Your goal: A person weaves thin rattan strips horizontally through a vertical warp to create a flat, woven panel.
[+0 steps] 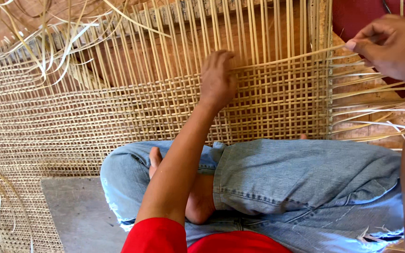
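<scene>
Nearest, at six o'clock, lie the person's crossed legs in faded blue denim jeans (296, 182), with a bare foot (198, 197) tucked between them and red sleeves (158, 236) at the bottom edge. From there the left forearm rises toward twelve o'clock, slightly tilted to one o'clock, and ends in the left hand (217, 79), palm down on the pale woven cane lattice panel (268, 103), fingers curled and pressed onto the weave; whether they pinch a strand cannot be told. The right hand (390, 44) sits at two o'clock, past the panel's edge, thumb and forefinger pinched on a thin pale cane strip (287, 58). The strip's long axis runs nearly level, from the left hand at nine o'clock up slightly to the right hand at three. Farther, unwoven upright strands (221, 28) reach a wooden frame bar (188, 11) at twelve o'clock.
</scene>
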